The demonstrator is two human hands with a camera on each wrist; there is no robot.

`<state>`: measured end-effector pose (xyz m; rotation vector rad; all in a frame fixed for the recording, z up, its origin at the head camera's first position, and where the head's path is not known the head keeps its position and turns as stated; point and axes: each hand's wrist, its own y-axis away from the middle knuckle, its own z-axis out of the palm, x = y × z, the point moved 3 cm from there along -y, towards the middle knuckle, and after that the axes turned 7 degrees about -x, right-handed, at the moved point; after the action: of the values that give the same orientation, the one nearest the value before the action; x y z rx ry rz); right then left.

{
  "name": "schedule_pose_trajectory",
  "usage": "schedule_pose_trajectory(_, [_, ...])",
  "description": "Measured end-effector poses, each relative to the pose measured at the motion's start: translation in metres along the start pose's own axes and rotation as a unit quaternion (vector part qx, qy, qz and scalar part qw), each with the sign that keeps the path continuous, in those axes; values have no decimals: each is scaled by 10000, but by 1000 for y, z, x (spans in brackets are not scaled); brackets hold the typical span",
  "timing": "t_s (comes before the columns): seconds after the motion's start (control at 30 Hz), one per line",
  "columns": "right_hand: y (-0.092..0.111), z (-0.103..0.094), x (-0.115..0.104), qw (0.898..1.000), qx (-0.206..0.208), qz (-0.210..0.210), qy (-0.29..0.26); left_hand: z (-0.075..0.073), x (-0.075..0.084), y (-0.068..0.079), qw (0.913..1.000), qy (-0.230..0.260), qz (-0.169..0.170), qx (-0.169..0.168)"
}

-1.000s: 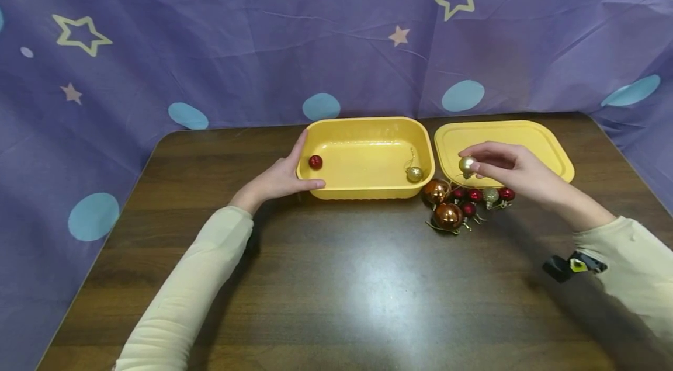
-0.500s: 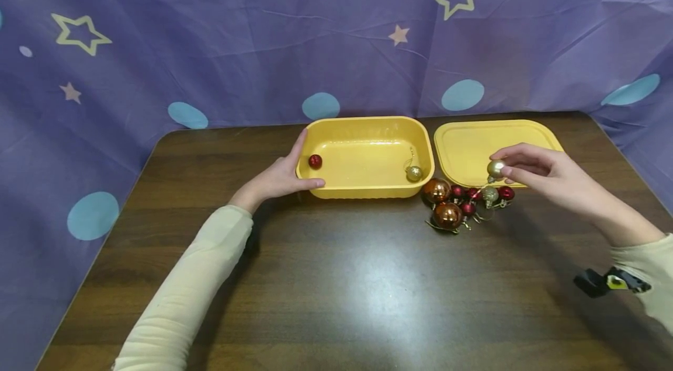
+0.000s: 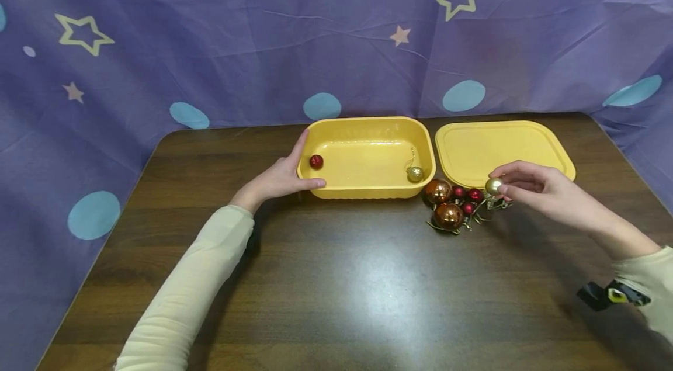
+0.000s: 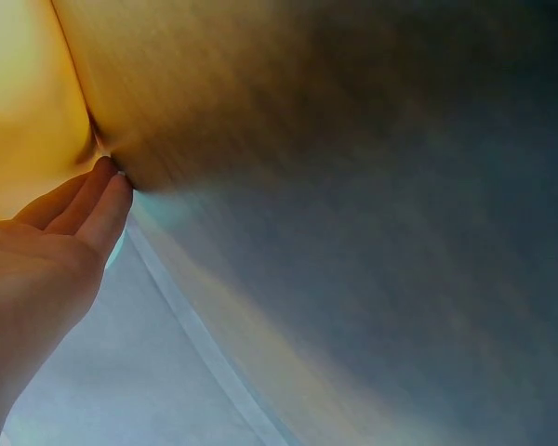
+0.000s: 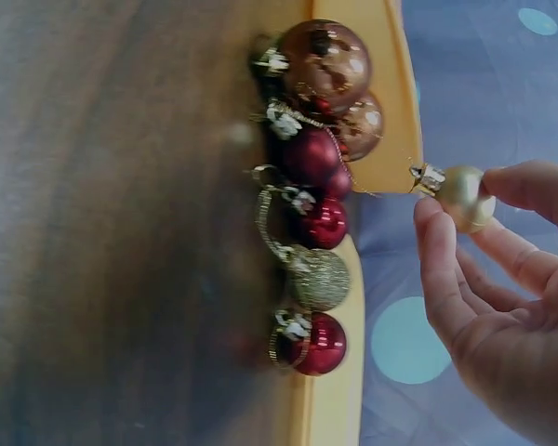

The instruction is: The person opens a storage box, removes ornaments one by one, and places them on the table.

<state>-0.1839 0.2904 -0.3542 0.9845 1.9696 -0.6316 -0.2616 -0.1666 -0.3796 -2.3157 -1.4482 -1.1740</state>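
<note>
My left hand [image 3: 276,179] holds the left end of a yellow plastic box [image 3: 368,189], thumb over the front corner of the rim and fingers along the outer wall. Inside the box lie a small red bauble [image 3: 316,162] and a gold bauble [image 3: 415,174]. Between thumb and fingertips, my right hand [image 3: 547,191] pinches a smooth gold bauble [image 5: 465,198] with a metal cap. It is close over a cluster of baubles: two large copper ones [image 3: 448,216], several small red ones [image 5: 318,344] and a glittery gold one [image 5: 319,279], partly hidden by the hand in the head view.
A yellow lid [image 3: 502,146] lies flat to the right of the box, behind the bauble cluster. The dark wooden table [image 3: 342,289] extends in front. A purple curtain [image 3: 252,55] with stars and dots hangs behind the table's far edge.
My right hand has carried the gold bauble rightward from in front of the lid, then lowered it towards the right of the cluster. My left hand stays at the box.
</note>
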Motion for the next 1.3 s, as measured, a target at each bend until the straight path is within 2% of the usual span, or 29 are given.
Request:
schedule_pose_trajectory(0.4, [6,23,10,9997,-4,242,41,0,1,-1,10000,-32,-5,6])
schedule_pose_trajectory(0.57, [6,27,11,9971,353,316,589,0,1,-2,10000,-10,-5,-2])
schedule_pose_trajectory(0.7, [5,27,9,9889,754,157,1274,0,0,-2,10000,-2,3,3])
schedule_pose_trajectory(0.9, [6,28,8,9646,1250,-141,2320,0,0,-2,10000,-47,41,40])
schedule_pose_trajectory(1.03, [6,30,12,9560,1394,-414,2550,0,-1,-2,10000,-57,46,51])
schedule_pose_trajectory(1.17, [6,32,19,9542,1352,-576,2604,0,-1,-2,10000,-42,63,53])
schedule_pose_trajectory(1.3, [6,34,23,9550,1308,-561,2601,1,-1,-1,10000,-13,58,44])
